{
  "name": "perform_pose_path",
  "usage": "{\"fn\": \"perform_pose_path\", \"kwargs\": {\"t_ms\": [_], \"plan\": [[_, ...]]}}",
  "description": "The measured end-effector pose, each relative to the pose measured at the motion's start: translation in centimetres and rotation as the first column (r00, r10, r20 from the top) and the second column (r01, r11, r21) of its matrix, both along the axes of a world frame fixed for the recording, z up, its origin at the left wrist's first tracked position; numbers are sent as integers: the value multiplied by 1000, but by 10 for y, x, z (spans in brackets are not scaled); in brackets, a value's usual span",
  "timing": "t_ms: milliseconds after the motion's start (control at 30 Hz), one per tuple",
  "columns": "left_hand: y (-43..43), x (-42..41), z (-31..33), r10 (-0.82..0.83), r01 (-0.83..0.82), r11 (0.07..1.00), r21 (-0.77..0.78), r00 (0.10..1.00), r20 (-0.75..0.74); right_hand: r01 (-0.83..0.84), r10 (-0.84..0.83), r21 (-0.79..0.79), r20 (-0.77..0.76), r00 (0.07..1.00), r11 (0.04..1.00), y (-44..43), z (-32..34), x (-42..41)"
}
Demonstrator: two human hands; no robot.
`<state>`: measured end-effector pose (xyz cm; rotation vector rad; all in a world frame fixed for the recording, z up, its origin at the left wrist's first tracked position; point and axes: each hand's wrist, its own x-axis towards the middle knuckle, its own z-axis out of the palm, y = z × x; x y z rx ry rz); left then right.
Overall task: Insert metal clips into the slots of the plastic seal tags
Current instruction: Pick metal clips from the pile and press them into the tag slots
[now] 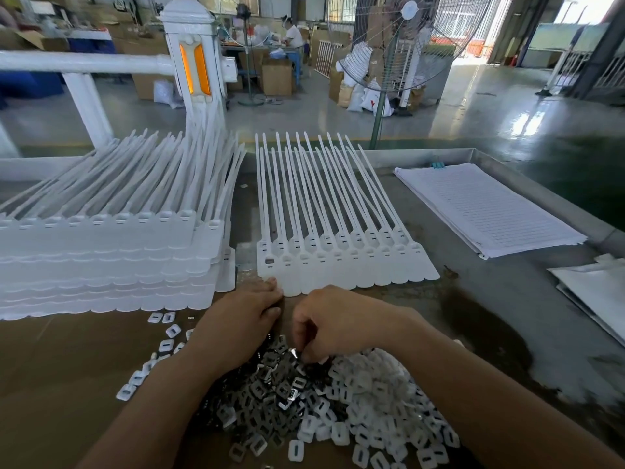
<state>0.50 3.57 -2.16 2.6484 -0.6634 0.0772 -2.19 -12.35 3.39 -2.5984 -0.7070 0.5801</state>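
Metal clips [270,390] lie heaped at lower centre; your right hand [328,319] pinches one, left hand [241,319] lies spread against the seal tags [338,265] mid-frame. Press it squarely home into the next unfilled tag.

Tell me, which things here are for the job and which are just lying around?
For the job: the flat row of seal tags, the pile of metal clips, the stacked tags on the left, probably the white slotted pieces.

Just lying about: the lined paper pad, the standing fan, the loose white sheets on the right.
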Motion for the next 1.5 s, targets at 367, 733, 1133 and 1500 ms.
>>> {"fn": "perform_pose_path", "kwargs": {"t_ms": [367, 733, 1133, 1500], "plan": [[0, 0, -2, 1, -1, 1000, -13, 1000, 7, -8, 7, 28, 29, 1000, 1000, -2, -3, -1], [0, -1, 0, -21, 21, 1000, 5, 1000, 2, 88, -115, 226, 111, 987, 970, -10, -7, 9], [1, -3, 1, -19, 20, 999, -30, 1000, 2, 384, -482, 412, 165, 861, 826, -12, -13, 51], [0, -3, 4, -21, 21, 1000, -20, 1000, 11, 524, -568, 330, 47, 822, 786, 6, -20, 91]]}}
